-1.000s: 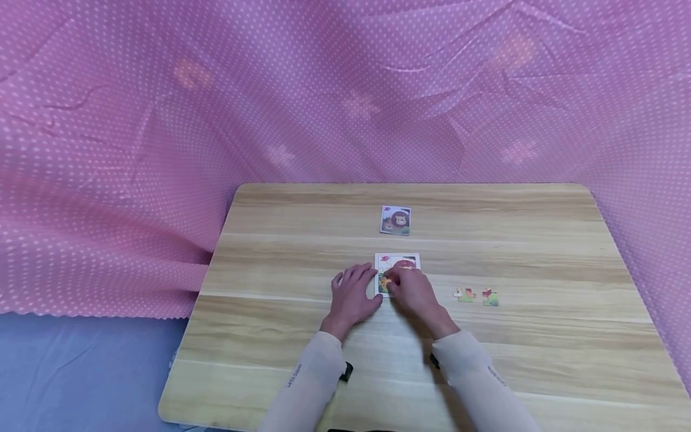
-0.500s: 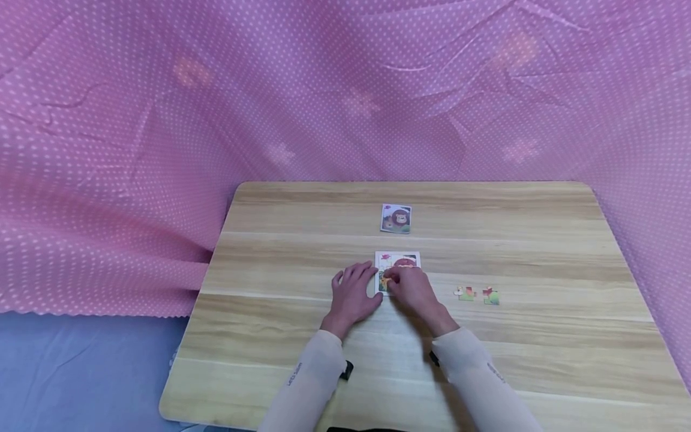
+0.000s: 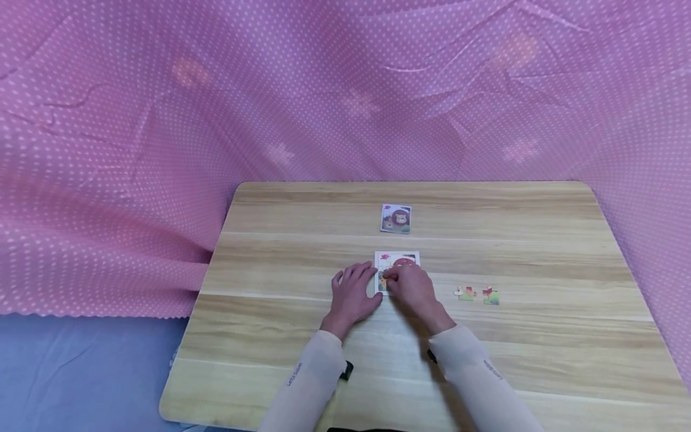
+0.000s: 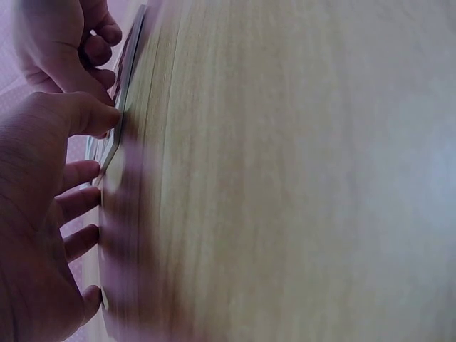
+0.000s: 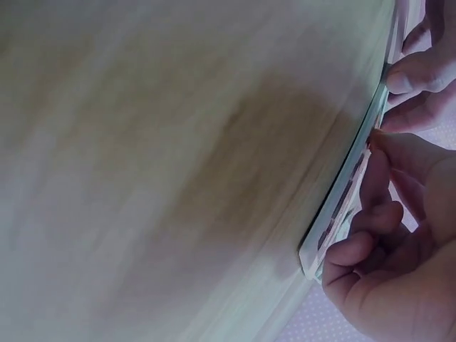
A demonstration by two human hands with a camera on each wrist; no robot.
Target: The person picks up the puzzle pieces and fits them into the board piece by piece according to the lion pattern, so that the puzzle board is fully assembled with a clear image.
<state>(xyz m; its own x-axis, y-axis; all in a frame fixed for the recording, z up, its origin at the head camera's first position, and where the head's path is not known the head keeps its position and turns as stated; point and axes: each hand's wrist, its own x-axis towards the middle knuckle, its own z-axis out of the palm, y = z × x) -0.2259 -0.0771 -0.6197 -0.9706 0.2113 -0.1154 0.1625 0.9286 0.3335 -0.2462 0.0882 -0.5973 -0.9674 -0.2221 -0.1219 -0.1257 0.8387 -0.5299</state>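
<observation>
A small jigsaw puzzle board (image 3: pixel 417 258) with a white border lies on the wooden table, part of its lion picture showing. My left hand (image 3: pixel 352 297) rests at its left side, fingers spread, with thumb and fingertips at the border. Over the board's middle, my right hand (image 3: pixel 414 291) pinches a puzzle piece between thumb and forefinger, the other fingers curled in. Most of that piece is hidden by the fingers; in the right wrist view, the pinching right hand (image 5: pixel 399 214) is right at the board's surface. To the right lie two loose pieces, a puzzle piece (image 3: pixel 466 294) and another puzzle piece (image 3: pixel 492 296).
Behind the board lies a square picture card (image 3: pixel 396 219) showing the lion. The wooden table (image 3: pixel 270 252) has rounded corners. A pink dotted cloth (image 3: pixel 345 90) hangs behind and beside it; blue fabric (image 3: pixel 86 372) shows at the lower left.
My right hand has shifted very slightly over the board, its forearm moving a little up. The left hand, the loose pieces and the card stay where they were.
</observation>
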